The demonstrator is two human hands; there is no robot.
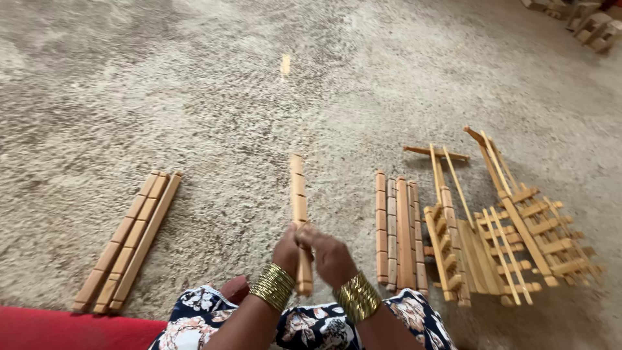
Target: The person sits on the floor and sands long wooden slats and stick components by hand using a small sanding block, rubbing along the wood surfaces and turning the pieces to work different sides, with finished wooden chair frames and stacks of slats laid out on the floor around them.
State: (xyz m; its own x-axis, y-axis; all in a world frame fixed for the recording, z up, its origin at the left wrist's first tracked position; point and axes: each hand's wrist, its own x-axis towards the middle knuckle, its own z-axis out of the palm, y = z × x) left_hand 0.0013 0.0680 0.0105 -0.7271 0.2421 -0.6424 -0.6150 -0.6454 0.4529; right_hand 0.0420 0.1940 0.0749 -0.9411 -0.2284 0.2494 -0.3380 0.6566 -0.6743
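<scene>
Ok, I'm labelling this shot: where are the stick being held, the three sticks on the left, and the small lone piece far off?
held stick (298,188), head view, bare upper shaft
three sticks (129,243), head view, middle stick
lone piece (285,65), head view, centre

No packages, labels, signs or screens anywhere in view.

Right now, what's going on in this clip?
A person sitting on the rough floor holds one notched wooden stick upright-ish in front of them, both the left hand and right hand closed around its lower part. To their left lie three similar sticks side by side. To their right lies a row of four more, and beyond it a heap of assembled wooden racks.
</scene>
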